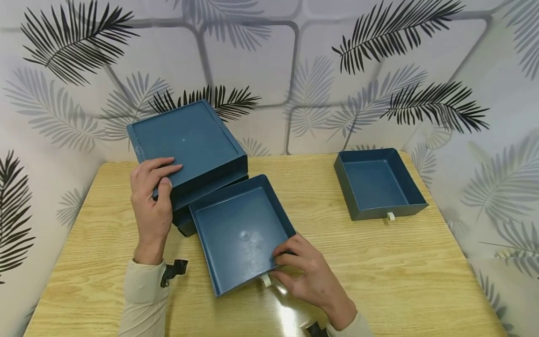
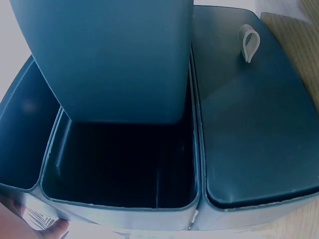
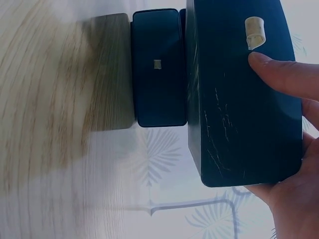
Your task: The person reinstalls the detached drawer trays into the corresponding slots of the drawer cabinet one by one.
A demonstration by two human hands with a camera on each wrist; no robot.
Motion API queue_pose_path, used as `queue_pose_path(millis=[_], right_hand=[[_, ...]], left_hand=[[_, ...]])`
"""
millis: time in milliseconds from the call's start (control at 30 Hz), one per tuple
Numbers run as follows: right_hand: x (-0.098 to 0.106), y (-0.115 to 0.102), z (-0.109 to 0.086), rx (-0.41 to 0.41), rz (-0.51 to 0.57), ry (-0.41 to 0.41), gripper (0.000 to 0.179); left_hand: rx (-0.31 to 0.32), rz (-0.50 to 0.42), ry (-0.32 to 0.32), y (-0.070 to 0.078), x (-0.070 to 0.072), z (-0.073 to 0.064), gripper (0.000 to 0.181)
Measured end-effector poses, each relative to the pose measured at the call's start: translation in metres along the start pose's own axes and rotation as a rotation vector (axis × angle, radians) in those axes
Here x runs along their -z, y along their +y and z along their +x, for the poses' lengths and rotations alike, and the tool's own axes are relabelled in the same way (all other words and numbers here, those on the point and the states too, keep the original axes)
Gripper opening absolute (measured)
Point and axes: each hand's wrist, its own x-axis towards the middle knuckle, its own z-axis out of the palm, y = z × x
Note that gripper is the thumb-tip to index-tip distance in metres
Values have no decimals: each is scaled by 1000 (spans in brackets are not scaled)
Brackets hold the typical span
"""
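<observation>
A dark blue drawer cabinet [image 1: 185,135] stands at the table's left. My left hand [image 1: 153,201] grips its near left edge, fingers over the top. A blue drawer [image 1: 236,234] with a white pull tab [image 1: 265,280] slants at the cabinet's front. My right hand [image 1: 307,271] pinches this drawer's front wall near the right corner, thumb beside the tab. In the left wrist view, the drawer's end covers part of the dark middle slot [image 2: 119,169]. The top slot [image 2: 22,129] holds no drawer. A lower drawer [image 2: 259,124] sits inside the cabinet.
Another blue drawer [image 1: 348,187] with a white tab rests on the right of the wooden table [image 1: 421,271]. A leaf-patterned curtain [image 1: 311,70] hangs behind the table and along both sides.
</observation>
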Motion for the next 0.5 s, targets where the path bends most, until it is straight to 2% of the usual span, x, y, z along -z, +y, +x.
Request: queue_pose_path(millis=[233, 500], right_hand=[[-1, 0, 0, 13, 5, 8, 26], [-2, -1, -1, -15, 12, -18, 23]], left_hand=[[-4, 7, -8, 0, 1, 0, 34], [-1, 0, -6, -2, 0, -2, 33]])
